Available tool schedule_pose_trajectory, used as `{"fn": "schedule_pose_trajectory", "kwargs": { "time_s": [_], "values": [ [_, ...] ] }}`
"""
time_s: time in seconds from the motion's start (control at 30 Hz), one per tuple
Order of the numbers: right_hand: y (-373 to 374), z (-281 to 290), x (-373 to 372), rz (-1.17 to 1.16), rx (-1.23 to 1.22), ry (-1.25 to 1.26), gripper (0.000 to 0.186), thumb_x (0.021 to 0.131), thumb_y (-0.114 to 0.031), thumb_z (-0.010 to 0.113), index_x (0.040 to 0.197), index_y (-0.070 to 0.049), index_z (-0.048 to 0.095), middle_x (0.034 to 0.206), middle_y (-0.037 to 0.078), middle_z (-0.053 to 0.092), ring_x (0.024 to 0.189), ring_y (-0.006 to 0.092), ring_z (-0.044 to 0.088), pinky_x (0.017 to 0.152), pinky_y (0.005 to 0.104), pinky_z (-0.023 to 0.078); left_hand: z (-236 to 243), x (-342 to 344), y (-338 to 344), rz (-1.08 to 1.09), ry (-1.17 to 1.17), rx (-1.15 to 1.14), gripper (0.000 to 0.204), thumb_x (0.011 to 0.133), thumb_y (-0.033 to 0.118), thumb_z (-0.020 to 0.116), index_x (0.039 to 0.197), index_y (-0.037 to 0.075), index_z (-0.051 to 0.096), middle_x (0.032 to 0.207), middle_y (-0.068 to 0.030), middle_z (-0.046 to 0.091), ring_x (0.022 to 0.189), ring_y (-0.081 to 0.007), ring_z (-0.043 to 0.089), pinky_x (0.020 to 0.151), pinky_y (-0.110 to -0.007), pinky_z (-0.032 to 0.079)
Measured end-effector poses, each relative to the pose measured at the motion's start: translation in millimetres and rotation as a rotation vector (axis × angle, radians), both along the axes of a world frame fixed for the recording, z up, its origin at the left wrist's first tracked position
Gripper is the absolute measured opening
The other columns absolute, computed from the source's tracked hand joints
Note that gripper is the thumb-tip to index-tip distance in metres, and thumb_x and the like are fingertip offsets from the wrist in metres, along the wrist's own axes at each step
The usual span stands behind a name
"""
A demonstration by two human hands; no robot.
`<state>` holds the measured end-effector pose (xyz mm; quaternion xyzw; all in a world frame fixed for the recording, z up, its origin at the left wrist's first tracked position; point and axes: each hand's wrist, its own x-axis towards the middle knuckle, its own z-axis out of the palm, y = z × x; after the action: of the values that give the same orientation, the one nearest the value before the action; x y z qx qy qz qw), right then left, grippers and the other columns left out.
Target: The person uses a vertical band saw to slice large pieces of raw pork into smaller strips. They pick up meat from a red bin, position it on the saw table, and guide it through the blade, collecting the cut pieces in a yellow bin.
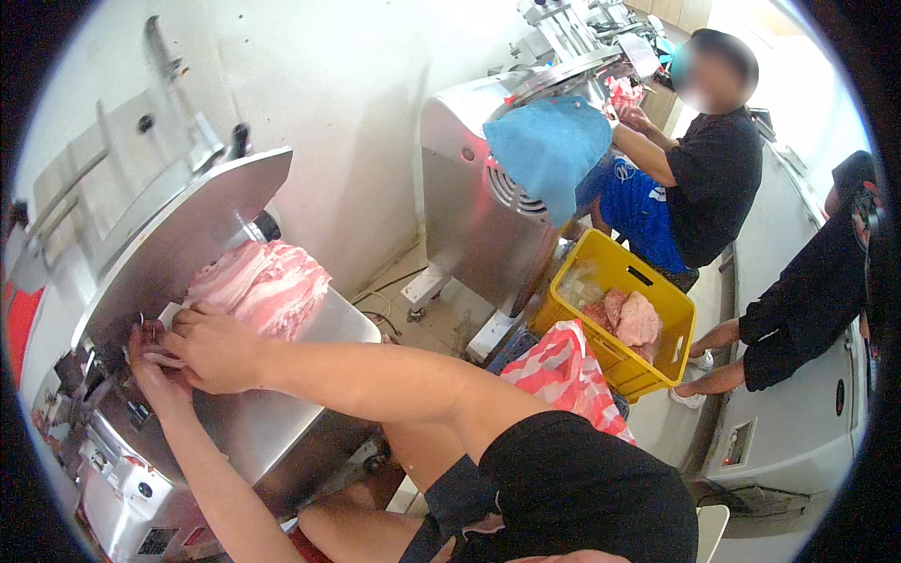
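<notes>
I am at a metal meat slicer (188, 206) with a large slanted plate. Sliced pink and white streaky meat (263, 286) lies stacked on its steel tray (340, 324). My left hand (155, 366) is beside the plate's lower edge, fingers curled. My right hand (218, 349) meets it, its fingers bent inward, just in front of the meat stack. Between the two hands shows something small and pale pink; my fingers cover most of it, and I cannot tell what it is.
Right of me stands a yellow crate (587, 272) holding pieces of meat (638, 321), with a red-and-white striped bag (558, 371) beside it. Farther off, a person (718, 178) works at a second slicer (469, 178) draped with a blue cloth (549, 145). Another person (812, 291) stands at the right.
</notes>
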<state>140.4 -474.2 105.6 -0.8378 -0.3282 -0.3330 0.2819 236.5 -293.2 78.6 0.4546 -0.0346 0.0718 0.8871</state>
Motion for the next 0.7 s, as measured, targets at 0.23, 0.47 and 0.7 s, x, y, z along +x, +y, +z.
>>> {"fn": "schedule_pose_trajectory", "kwargs": {
  "time_s": [0.23, 0.47, 0.7],
  "values": [
    [5.2, 4.5, 4.4, 0.007, 0.174, -0.019, 0.059, 0.076, -0.020, 0.071, 0.126, 0.004, 0.052, 0.113, 0.022, 0.062, 0.114, 0.0374, 0.054, 0.098, 0.0446, 0.042, -5.7, 9.6, 7.0, -0.150, 0.064, 0.009, 0.034, 0.100, 0.036, 0.051, 0.114, 0.007, 0.060, 0.110, -0.0074, 0.064, 0.102, -0.0223, 0.063, 0.089, -0.038, 0.052],
    [10.0, 3.6, 7.6, -0.016, 0.156, 0.046, 0.057, 0.090, -0.027, 0.061, 0.135, 0.006, 0.046, 0.111, 0.024, 0.063, 0.111, 0.0388, 0.057, 0.099, 0.0445, 0.041, -6.1, -9.7, -13.3, -0.141, 0.043, 0.153, 0.037, 0.102, 0.038, 0.044, 0.119, 0.009, 0.059, 0.120, -0.0086, 0.063, 0.109, -0.0223, 0.063, 0.094, -0.037, 0.050],
    [21.4, 0.3, 3.5, -0.071, 0.170, -0.104, 0.051, 0.093, -0.026, 0.057, 0.134, 0.002, 0.047, 0.107, 0.023, 0.065, 0.101, 0.0387, 0.063, 0.089, 0.0495, 0.048, 6.1, -22.1, -12.6, -0.333, -0.048, 0.029, 0.047, 0.102, 0.041, 0.038, 0.117, 0.003, 0.062, 0.116, -0.0120, 0.067, 0.109, -0.0242, 0.063, 0.097, -0.039, 0.049]
  ]
}}
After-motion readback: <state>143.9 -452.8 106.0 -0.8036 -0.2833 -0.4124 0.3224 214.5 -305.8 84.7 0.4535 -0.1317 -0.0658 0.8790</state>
